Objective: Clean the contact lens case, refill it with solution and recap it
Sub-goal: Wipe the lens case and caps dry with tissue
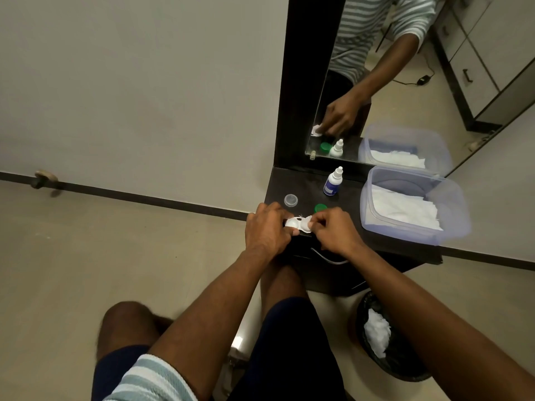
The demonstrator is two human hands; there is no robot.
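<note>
Case: white plastic contact lens case [296,224], centre of frame, at the near left edge of the dark countertop [356,204], held between both hands.
Left hand [267,231]: fingers curled around the case's left well, gripping it.
Right hand [333,230]: fingertips pinching a small white tissue piece [307,219] against the case's right well.
Caps: clear round cap [291,200] just above the left hand; green round cap [320,208] just above the right hand, partly hidden. Both off the case.
Solution: small white dropper bottle with blue label [333,182], upright, above the caps, near the mirror [405,68].
Tissues: translucent plastic tub [451,215] holding white tissues, right of the bottle.
Bin: black waste bin [399,369], lower right, crumpled white tissue inside.
</note>
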